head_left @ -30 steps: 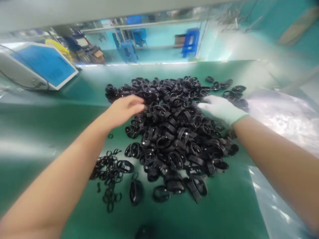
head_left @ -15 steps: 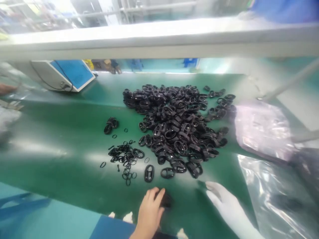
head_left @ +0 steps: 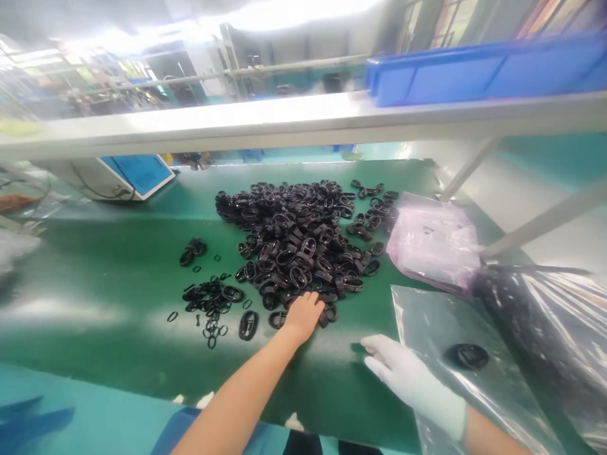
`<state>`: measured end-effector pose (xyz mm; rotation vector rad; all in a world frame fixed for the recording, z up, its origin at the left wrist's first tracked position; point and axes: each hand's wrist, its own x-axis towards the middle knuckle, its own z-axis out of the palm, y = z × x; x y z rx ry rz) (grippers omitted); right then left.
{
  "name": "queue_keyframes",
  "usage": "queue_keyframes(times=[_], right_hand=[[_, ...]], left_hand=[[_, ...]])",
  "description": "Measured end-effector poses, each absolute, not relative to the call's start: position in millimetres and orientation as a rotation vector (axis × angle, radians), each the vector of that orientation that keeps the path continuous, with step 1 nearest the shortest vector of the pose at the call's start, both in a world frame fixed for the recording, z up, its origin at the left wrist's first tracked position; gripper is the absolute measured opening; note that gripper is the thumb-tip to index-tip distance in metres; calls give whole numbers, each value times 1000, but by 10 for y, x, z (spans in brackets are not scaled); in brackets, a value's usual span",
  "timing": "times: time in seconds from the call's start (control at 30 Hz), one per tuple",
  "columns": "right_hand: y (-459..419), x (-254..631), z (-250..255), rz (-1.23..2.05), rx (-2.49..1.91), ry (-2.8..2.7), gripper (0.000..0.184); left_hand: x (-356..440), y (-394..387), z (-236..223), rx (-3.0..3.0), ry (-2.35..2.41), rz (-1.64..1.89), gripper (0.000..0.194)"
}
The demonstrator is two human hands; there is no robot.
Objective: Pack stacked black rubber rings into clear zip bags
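A big heap of black oval rubber rings (head_left: pixel 298 237) lies on the green table mat (head_left: pixel 109 303). My bare left hand (head_left: pixel 303 314) rests palm down on the heap's near edge, fingers curled over some rings. My right hand (head_left: pixel 403 373), in a white glove, hovers low over the mat beside a clear plastic bag (head_left: pixel 474 373), fingers held loosely apart and holding nothing. A small scatter of thin black rings (head_left: pixel 208 303) lies to the left of the heap.
A pink plastic bag (head_left: pixel 434 243) lies right of the heap. One black ring (head_left: pixel 468 356) sits on the clear bag. A white and blue device (head_left: pixel 118 177) stands at back left. A grey shelf (head_left: pixel 284 123) with a blue bin (head_left: pixel 484 66) runs overhead.
My left hand has moved forward from the table's near edge to the heap's front. The gloved right hand has shifted slightly. The camera has tilted up and moved back.
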<state>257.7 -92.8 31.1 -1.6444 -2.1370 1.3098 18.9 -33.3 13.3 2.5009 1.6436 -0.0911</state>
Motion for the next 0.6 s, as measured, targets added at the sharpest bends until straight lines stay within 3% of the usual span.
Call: queue_keyframes(times=[0.1, 0.2, 0.4, 0.6], right_hand=[[-1058, 2839, 357, 1308, -1761, -2001, 42], [-1213, 2880, 269, 1360, -1901, -1790, 42], [-849, 2107, 39, 1198, -1848, -1768, 35], [-209, 1330, -80, 1020, -2164, -1862, 74]], left_hand=[[278, -506, 96, 2535, 1638, -111, 22], [337, -904, -48, 2466, 1715, -179, 19], [223, -1173, -230, 2338, 1783, -218, 17], [-143, -920, -91, 2259, 1787, -227, 16]])
